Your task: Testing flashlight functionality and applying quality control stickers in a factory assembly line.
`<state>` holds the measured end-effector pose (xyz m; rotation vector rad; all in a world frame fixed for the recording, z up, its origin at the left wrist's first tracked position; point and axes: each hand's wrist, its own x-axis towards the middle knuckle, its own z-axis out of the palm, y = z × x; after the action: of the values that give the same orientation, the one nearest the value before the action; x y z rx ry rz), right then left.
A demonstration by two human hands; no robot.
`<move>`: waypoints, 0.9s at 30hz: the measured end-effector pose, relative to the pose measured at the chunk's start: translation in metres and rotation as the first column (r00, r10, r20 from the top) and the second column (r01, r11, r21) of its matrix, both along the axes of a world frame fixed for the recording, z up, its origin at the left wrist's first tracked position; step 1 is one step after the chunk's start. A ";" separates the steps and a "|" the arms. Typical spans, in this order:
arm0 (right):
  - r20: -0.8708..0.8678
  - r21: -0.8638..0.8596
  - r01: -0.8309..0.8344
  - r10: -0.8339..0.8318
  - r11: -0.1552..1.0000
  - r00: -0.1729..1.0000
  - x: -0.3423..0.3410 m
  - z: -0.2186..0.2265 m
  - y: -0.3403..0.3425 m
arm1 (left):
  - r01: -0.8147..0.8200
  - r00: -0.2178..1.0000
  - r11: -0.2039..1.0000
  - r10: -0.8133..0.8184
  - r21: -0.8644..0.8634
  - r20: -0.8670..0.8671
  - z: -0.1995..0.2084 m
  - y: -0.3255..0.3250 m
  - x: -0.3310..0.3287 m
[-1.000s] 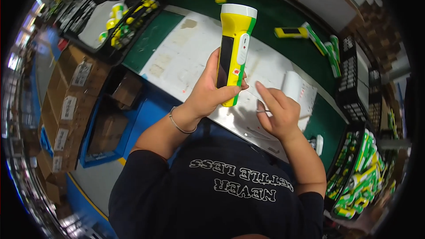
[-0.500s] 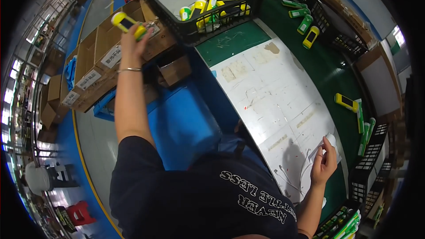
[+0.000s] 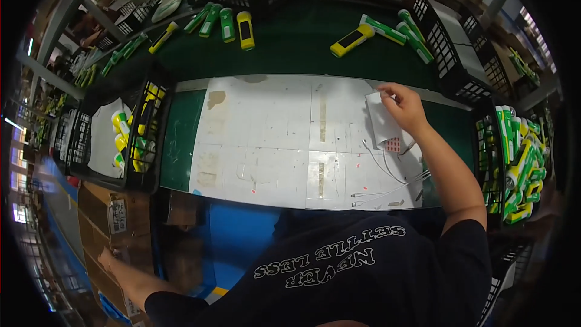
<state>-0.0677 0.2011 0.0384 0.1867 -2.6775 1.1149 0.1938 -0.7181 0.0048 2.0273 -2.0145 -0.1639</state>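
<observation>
My left hand (image 3: pixel 106 260) reaches down at the left over a cardboard box (image 3: pixel 134 224) with compartments. Its fingers are dim and partly hidden, and no flashlight shows in it. Over the right part of the white work surface (image 3: pixel 272 139), my right hand (image 3: pixel 404 108) has its fingers curled and pinched at the upper edge of a white sheet (image 3: pixel 381 122). Beneath that sheet, a piece with red marks (image 3: pixel 393 145) peeks out. White charging cables (image 3: pixel 384 191) lie just in front of it.
A black crate (image 3: pixel 151 127) of yellow and green flashlights stands left; another crate (image 3: pixel 496 163), full of flashlights, stands right. Across the green bench (image 3: pixel 290 42) lie several flashlights, including a yellow one (image 3: pixel 353 40). More black crates (image 3: pixel 451 36) line the far side.
The view has swung right. My left hand, which held a yellow flashlight above the box, is now lower at the box with no flashlight visible. My right hand stays by the white sheet.
</observation>
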 end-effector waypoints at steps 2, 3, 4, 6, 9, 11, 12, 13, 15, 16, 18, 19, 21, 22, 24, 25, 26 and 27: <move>0.040 -0.040 0.077 -0.076 0.996 0.996 -0.031 -0.025 0.034 | 0.041 0.993 0.998 -0.046 0.051 0.105 0.006 -0.016 0.000; 0.075 -0.002 0.121 -0.120 0.993 0.990 -0.043 -0.025 0.039 | 0.051 0.995 0.999 -0.049 -0.018 0.082 0.003 -0.015 -0.003; 0.107 0.037 0.156 -0.159 0.987 0.981 -0.055 -0.025 0.041 | 0.052 0.997 0.995 -0.047 -0.088 0.057 0.000 -0.015 -0.003; 0.074 0.057 0.135 -0.139 0.989 0.988 -0.077 -0.033 0.042 | 0.092 0.996 0.972 -0.087 -0.214 0.030 -0.007 -0.015 -0.006; 0.178 0.243 0.063 -0.108 0.968 0.978 -0.108 -0.032 0.014 | 0.099 0.995 0.940 -0.101 -0.327 0.009 -0.009 -0.026 0.018; 0.317 0.271 0.060 -0.148 0.961 0.937 -0.122 -0.025 -0.006 | 0.140 0.988 0.905 -0.155 -0.401 -0.005 -0.016 -0.011 -0.003; 0.256 0.370 0.057 -0.161 0.927 0.953 -0.132 -0.025 -0.019 | 0.127 0.990 0.909 -0.142 -0.397 -0.009 -0.018 -0.005 -0.002; 0.196 0.467 0.073 -0.184 0.881 0.963 -0.142 -0.027 -0.028 | 0.134 0.977 0.886 -0.193 -0.444 -0.091 -0.014 0.010 -0.018; 0.264 0.477 0.027 -0.173 0.878 0.949 -0.160 -0.023 -0.046 | 0.122 0.957 0.858 -0.235 -0.499 -0.169 0.009 0.041 -0.037; 0.340 0.471 0.036 -0.219 0.881 0.915 -0.169 -0.025 -0.053 | 0.159 0.902 0.782 -0.363 -0.602 -0.233 0.022 0.055 -0.045; 0.506 0.438 0.033 -0.277 0.898 0.817 -0.184 -0.027 -0.055 | 0.194 0.763 0.666 -0.564 -0.721 -0.316 0.056 0.109 -0.080; 0.506 0.441 0.031 -0.277 0.897 0.817 -0.187 -0.030 -0.052 | 0.200 0.695 0.640 -0.627 -0.742 -0.353 0.076 0.153 -0.098; 0.496 0.370 0.024 -0.220 0.929 0.840 -0.185 -0.035 -0.043 | 0.239 0.440 0.624 -0.752 -0.744 -0.491 0.104 0.223 -0.121; 0.499 0.373 0.023 -0.221 0.928 0.838 -0.177 -0.034 -0.039 | 0.278 0.229 0.625 -0.781 -0.730 -0.581 0.110 0.254 -0.132; 0.286 0.059 0.034 -0.050 0.998 0.957 -0.149 -0.031 -0.030 | 0.416 -0.097 0.601 -0.717 -0.683 -0.690 0.113 0.332 -0.162; 0.194 -0.002 0.056 -0.055 0.998 0.980 -0.132 -0.027 -0.031 | 0.543 -0.136 0.513 -0.727 -0.664 -0.673 0.103 0.364 -0.174; 0.145 -0.051 -0.010 0.018 0.999 0.989 -0.111 -0.017 -0.033 | 0.629 -0.138 0.450 -0.738 -0.634 -0.660 0.090 0.398 -0.191; 0.098 -0.092 -0.079 0.088 0.993 0.991 -0.088 -0.008 -0.036 | 0.836 -0.230 0.355 -0.465 -0.418 -0.855 0.084 0.455 -0.207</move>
<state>-0.1561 0.1647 0.0307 0.2341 -2.7242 1.2981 -0.0130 -0.2632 0.0888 0.0821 -1.8575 -1.6210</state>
